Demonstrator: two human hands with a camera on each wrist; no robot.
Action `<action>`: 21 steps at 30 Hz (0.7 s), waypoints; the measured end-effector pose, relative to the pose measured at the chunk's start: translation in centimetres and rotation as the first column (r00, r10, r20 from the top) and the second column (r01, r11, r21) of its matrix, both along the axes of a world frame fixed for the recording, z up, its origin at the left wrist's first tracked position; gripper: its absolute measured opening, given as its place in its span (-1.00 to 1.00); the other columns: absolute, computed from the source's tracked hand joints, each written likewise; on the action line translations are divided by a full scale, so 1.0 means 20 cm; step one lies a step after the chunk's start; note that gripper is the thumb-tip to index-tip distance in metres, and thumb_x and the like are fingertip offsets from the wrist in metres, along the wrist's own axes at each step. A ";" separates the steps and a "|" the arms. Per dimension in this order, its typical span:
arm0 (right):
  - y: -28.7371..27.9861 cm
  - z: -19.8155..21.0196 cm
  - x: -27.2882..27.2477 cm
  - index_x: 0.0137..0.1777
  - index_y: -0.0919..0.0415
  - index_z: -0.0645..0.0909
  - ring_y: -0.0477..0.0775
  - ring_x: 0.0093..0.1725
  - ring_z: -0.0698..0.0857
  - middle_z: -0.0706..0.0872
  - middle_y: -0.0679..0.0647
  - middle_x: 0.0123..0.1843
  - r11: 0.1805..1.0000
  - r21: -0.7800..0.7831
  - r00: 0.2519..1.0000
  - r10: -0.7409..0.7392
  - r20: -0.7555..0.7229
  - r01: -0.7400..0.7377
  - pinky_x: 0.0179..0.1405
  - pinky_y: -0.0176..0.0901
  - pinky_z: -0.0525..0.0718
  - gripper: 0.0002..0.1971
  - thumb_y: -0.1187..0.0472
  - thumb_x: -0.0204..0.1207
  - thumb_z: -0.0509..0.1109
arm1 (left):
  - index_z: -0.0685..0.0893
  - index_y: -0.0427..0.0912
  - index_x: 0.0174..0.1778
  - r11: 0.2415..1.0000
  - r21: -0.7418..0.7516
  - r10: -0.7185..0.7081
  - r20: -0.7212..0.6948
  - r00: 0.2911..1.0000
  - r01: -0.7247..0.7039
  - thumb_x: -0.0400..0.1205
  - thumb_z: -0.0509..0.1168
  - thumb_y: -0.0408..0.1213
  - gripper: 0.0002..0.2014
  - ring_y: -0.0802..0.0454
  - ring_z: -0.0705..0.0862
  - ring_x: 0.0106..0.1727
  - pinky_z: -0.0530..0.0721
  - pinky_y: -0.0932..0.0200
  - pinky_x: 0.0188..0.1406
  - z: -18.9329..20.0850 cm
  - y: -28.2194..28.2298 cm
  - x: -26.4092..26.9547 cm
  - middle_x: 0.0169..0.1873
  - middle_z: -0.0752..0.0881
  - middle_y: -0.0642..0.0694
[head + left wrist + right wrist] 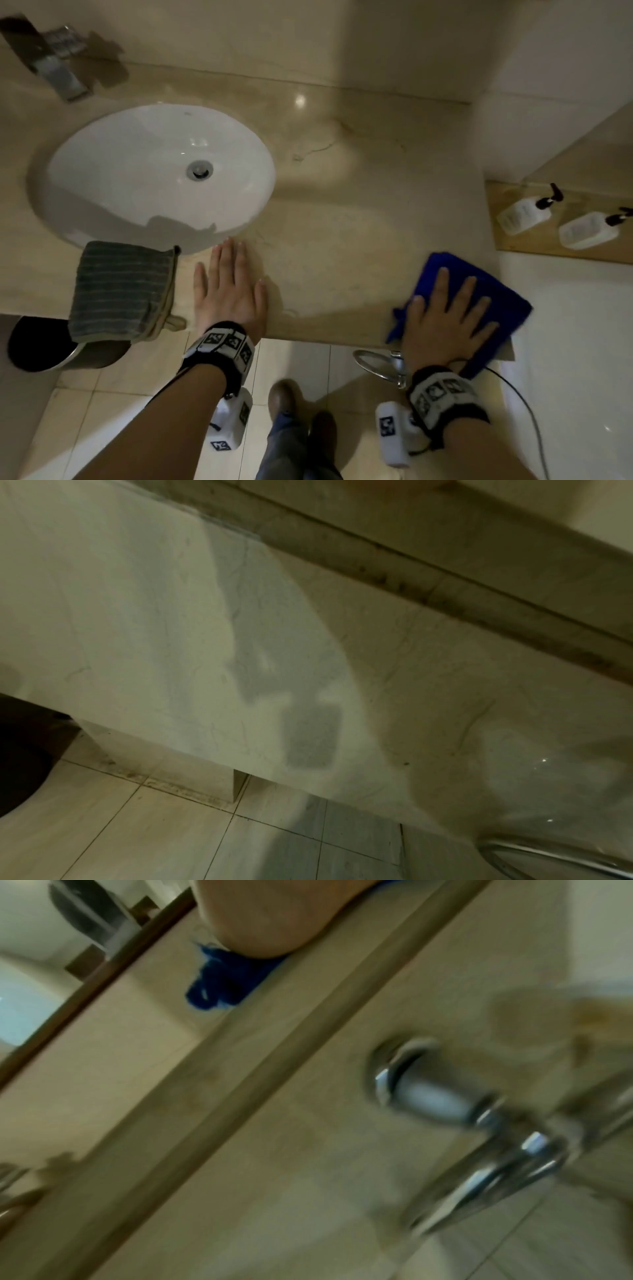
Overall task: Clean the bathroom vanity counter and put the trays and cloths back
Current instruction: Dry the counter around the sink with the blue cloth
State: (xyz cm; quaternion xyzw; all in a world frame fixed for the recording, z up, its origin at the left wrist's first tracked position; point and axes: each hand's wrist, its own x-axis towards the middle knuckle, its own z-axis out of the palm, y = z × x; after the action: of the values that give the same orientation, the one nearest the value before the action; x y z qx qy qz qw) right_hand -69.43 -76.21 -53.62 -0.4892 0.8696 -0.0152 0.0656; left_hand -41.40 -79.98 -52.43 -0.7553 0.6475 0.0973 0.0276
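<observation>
Pressing flat with spread, straight fingers: right hand [445,318] on top of folded bright-blue microfibre cloth [486,291], no curl round it, palm heel at the front lip of the beige marble vanity counter [342,205]. Resting flat too, holding nothing: left hand [227,291], fingers together and straight, fingertips just short of the rim of the white oval undermount basin [157,171].

Landmark: that basin. Blue cloth well to the basin's right, at the counter's near right corner, one edge overhanging the front lip; a blurred blue tuft under the palm shows in the right wrist view. Unwiped-looking stone stretches from the cloth toward the basin and back toward the wall, so likely stroke direction runs leftward and away from the body. Long side of the cloth runs diagonally, near-left to far-right. Right hand clearly the working one; left only braces.

Grey-green striped folded towel [126,291] draped over the front lip just below-left of the basin, beside the left hand, apart from it. Chrome faucet [58,72] behind-left of the basin. Two white pump bottles [555,222] on a wooden ledge far right of the basin. No trays in view.
</observation>
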 end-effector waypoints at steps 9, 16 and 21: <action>0.10 0.01 0.10 0.65 -0.18 0.15 0.30 0.65 0.18 0.14 0.04 0.71 0.812 -0.005 0.812 0.583 -0.015 -0.583 0.54 0.43 0.16 -0.39 -0.21 0.58 0.01 | -0.20 -0.12 0.69 1.000 0.021 -0.008 -0.027 1.000 0.008 0.67 -0.19 0.10 -0.30 -0.03 -0.22 0.68 -0.17 -0.14 0.65 0.01 0.00 0.02 0.68 -0.19 -0.07; 0.07 -0.01 0.11 0.68 -0.14 0.06 0.41 0.63 0.14 0.13 0.15 0.70 0.999 -0.032 0.999 -0.042 -0.008 0.041 0.54 0.51 0.01 -0.39 -0.17 0.60 -0.14 | -0.35 -0.13 0.65 0.999 0.043 -0.020 -0.070 0.997 0.023 0.66 -0.27 0.11 -0.29 -0.05 -0.31 0.67 -0.28 -0.16 0.63 0.01 -0.01 0.03 0.66 -0.33 -0.09; -0.04 -0.01 0.62 0.70 -0.11 -0.06 0.40 0.66 0.04 -0.01 0.14 0.73 0.998 -0.001 0.998 0.067 -0.001 -0.067 0.56 0.47 -0.07 -0.35 -0.21 0.60 -0.21 | -0.24 -0.13 0.67 0.993 0.050 -0.091 -0.254 0.963 0.107 0.71 -0.14 0.03 -0.33 -0.02 -0.32 0.66 -0.32 -0.13 0.63 0.04 0.00 0.11 0.66 -0.29 -0.08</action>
State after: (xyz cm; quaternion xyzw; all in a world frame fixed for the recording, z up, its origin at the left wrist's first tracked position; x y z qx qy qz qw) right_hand -57.07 -77.00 -53.89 -0.5181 0.8527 -0.0133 0.0654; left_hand -39.13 -79.97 -51.65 -0.7023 0.6794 0.2112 -0.0257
